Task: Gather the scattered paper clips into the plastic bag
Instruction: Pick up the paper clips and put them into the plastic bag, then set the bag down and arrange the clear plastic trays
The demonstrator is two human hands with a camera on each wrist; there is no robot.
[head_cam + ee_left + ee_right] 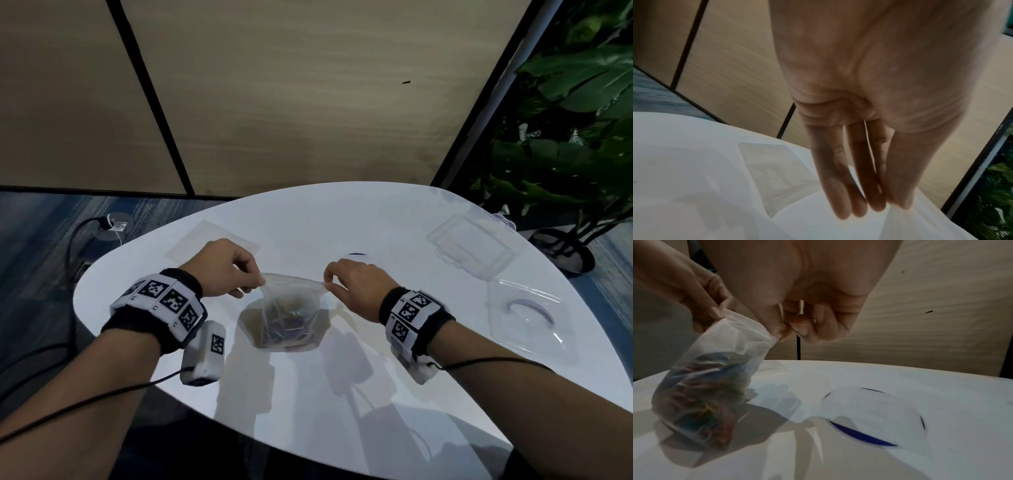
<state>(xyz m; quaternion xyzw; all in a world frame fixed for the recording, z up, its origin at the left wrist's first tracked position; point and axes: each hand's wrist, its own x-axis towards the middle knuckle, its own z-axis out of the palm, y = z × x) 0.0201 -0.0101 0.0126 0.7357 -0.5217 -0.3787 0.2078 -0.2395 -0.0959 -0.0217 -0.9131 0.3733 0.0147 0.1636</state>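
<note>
A clear plastic bag (289,308) hangs upright over the middle of the white table (342,394), its bottom full of coloured paper clips (286,330). My left hand (255,279) pinches the left corner of the bag's top edge. My right hand (327,279) pinches the right corner. In the right wrist view the plastic bag (731,340) slants down to the left, with the paper clips (701,395) bunched low and my right hand (782,333) pinching its rim. My left hand (892,206) in its own view shows long fingers (840,199) over the table.
A flat clear bag (212,245) lies at the table's back left. Two clear plastic shells (472,246) (527,315) lie on the right side. A white disc with a blue rim (873,417) sits just beyond the bag. A potted plant (561,144) stands at the right.
</note>
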